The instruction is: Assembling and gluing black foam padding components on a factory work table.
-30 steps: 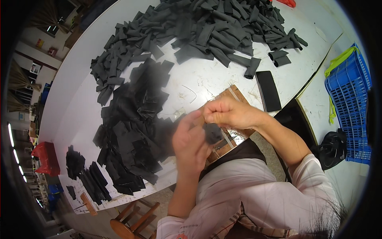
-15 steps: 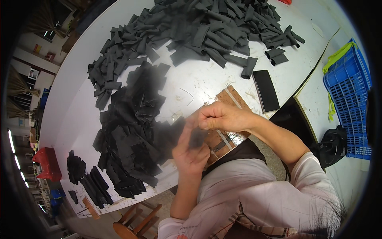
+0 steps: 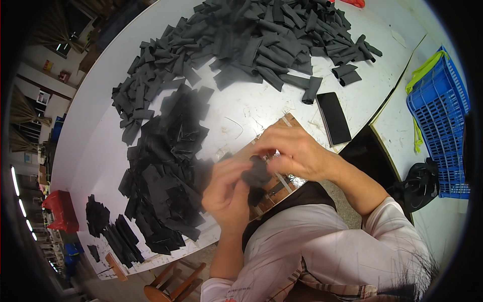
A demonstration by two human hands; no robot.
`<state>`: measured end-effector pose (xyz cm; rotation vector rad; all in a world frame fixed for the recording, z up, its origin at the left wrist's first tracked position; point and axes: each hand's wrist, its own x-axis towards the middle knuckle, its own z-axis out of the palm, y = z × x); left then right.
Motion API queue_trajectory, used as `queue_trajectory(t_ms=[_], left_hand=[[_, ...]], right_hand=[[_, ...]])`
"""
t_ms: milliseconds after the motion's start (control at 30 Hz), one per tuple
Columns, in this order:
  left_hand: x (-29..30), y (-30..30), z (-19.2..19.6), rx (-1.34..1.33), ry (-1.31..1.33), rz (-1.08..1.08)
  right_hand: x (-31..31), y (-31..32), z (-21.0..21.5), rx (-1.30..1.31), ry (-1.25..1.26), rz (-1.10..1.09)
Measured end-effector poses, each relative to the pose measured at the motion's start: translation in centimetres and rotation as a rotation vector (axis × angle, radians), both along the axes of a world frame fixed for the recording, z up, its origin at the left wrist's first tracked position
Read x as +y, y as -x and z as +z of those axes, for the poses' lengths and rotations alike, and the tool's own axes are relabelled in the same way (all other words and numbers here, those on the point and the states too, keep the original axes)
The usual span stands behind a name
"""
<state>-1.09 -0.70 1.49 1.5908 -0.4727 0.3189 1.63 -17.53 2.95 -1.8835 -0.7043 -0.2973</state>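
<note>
Head view: left hand [image 3: 224, 189] and right hand [image 3: 300, 151] grip black cloth [image 3: 256, 172]; table edge [image 3: 207, 233] nearby.

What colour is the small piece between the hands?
The small piece is black or nearly so; it shows in the head view.

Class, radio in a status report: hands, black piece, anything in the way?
Left hand pinching black piece. Right hand at its right side, grip unclear. Piece bunched, above wooden board. No obstruction seen; phone apart from hands.
</note>
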Motion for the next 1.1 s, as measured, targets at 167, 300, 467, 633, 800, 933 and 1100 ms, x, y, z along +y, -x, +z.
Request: queue_trajectory(t_ms=[167,300,467,633,800,933,1100], left_hand=[[0.4,0.9,-0.9,0.210,0.241,0.110],[-0.1,0.9,-4.5,0.268,0.344,-0.086],[-1.1,-0.5,-0.2,0.377,0.354,-0.269],[-1.9,-2.3,0.2,0.322,-0.026,-0.259],[-1.9,-1.3,1.9,0.087,-0.214,-0.198],[-1.4,-1.4,0.2,0.259,-0.262,-0.197],[-1.9,0.2,1.3,0.285,0.173,-0.153]], right_hand=[[0.4,1.0,1.2,-0.175,0.620,0.023],[0.1,1.1,-2.8,-0.153,0.394,0.058],[0.0,1.7,-2.6,-0.106,0.324,-0.020],[0.0,1.4,-5.5,-0.080,0.222,0.000],[-0.3,1.4,-5.2,-0.128,0.138,0.038],[0.6,2.2,-7.5,0.075,0.103,0.017],[0.1,1.4,-5.7,0.060,0.176,0.052]])
